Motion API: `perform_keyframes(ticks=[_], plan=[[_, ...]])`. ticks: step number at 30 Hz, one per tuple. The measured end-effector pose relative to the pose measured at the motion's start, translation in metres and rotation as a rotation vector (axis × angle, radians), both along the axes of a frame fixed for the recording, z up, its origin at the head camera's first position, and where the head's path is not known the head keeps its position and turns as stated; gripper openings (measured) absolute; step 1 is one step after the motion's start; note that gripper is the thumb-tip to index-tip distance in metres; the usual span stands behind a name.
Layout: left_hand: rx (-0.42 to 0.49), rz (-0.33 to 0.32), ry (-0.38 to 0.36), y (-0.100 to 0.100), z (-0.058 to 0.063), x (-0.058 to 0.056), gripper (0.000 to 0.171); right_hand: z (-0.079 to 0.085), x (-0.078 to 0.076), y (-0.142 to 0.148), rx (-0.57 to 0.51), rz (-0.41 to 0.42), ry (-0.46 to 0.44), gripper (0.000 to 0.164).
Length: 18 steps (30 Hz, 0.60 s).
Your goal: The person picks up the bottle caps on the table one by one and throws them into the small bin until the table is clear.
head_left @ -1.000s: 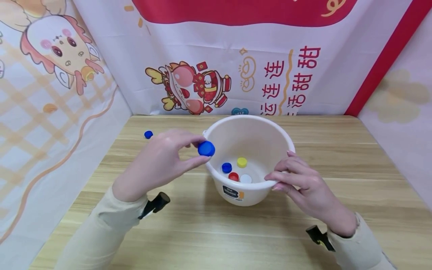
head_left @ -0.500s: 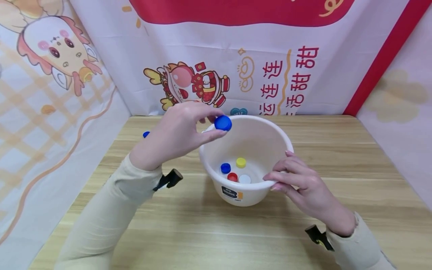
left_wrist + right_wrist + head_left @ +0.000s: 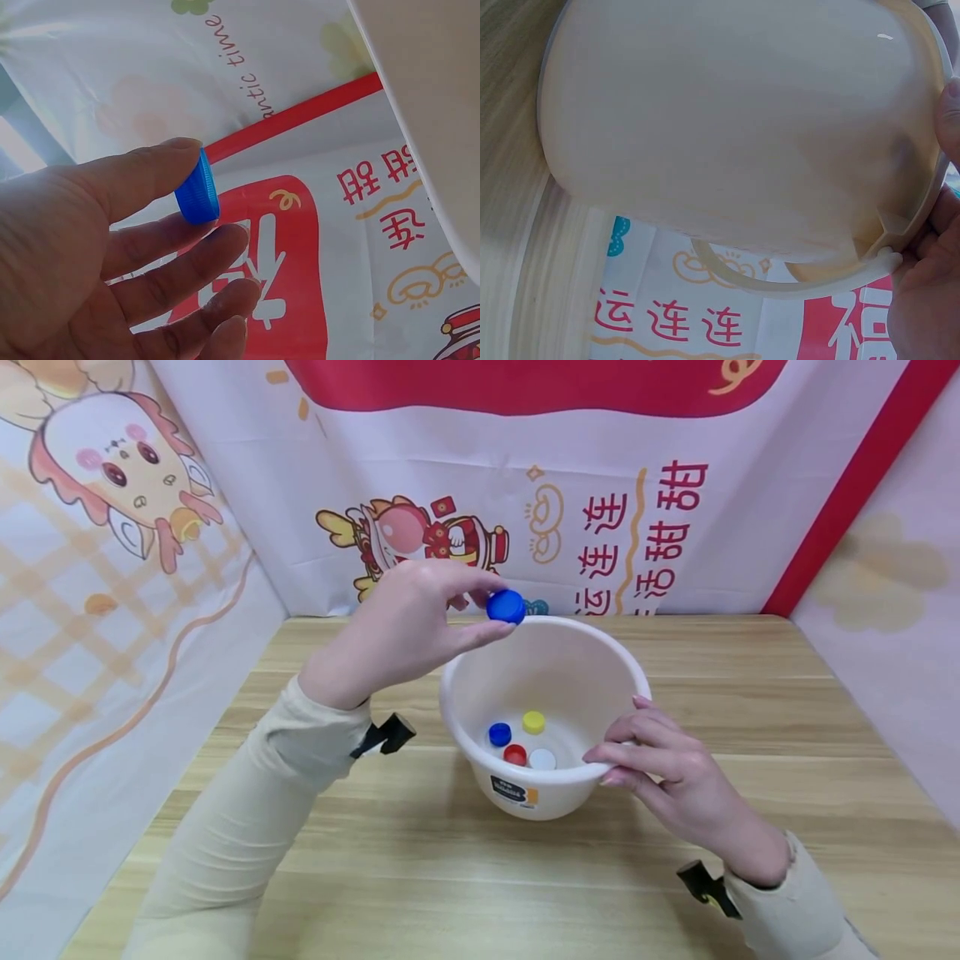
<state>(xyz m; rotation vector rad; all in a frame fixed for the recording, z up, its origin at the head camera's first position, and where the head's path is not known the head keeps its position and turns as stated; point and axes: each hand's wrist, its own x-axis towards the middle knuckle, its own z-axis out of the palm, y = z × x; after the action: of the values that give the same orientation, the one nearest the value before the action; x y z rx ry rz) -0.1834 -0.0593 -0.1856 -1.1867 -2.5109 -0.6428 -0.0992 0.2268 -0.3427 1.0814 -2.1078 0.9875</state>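
Observation:
My left hand [image 3: 408, 631] pinches a blue bottle cap [image 3: 506, 607] between thumb and forefinger, above the far left rim of a white plastic bucket [image 3: 551, 799]. In the left wrist view the ridged side of that cap [image 3: 197, 191] shows, the other fingers spread loosely below it. My right hand [image 3: 678, 772] grips the bucket's near right rim, thumb and fingers on either side of the edge. On the bucket's floor lie a blue cap [image 3: 500, 735], a yellow cap [image 3: 534, 722], a red cap [image 3: 514, 755] and a white cap [image 3: 543, 759], partly behind the near rim.
The bucket stands on a wood-grain table [image 3: 480, 893]. Its pale carrying handle [image 3: 780, 291] hangs along the outside in the right wrist view. A printed cloth backdrop [image 3: 300, 527] rises behind the table, with further cloth panels at both sides.
My left hand has carried the blue cap up and right, from the bucket's left rim to above its far rim. Its arm now hides another blue cap on the table. The right hand stays put.

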Motion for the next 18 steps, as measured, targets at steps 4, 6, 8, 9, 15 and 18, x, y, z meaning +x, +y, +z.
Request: perform_keyframes(ticks=[4, 6, 8, 9, 15, 18], plan=[[-0.001, -0.007, -0.028, 0.003, -0.002, -0.003, 0.041, 0.000, 0.000, 0.000, -0.004, 0.008, 0.006, 0.032], [0.002, -0.010, -0.041, 0.005, -0.004, -0.004, 0.041, 0.000, 0.000, 0.000, -0.009, 0.017, 0.016, 0.031], [0.002, -0.009, -0.057, 0.007, -0.006, -0.005, 0.042, 0.000, 0.000, -0.001, -0.014, 0.024, 0.023, 0.030], [-0.001, -0.005, -0.066, 0.008, -0.007, -0.006, 0.043, 0.000, 0.000, -0.001, -0.016, 0.027, 0.025, 0.030], [-0.038, 0.005, -0.081, 0.011, -0.011, -0.004, 0.043, 0.001, 0.002, -0.001, -0.015, 0.023, 0.018, 0.030], [-0.046, 0.012, -0.069, 0.010, -0.012, -0.003, 0.043, 0.002, 0.002, -0.001, -0.012, 0.014, 0.011, 0.030]])
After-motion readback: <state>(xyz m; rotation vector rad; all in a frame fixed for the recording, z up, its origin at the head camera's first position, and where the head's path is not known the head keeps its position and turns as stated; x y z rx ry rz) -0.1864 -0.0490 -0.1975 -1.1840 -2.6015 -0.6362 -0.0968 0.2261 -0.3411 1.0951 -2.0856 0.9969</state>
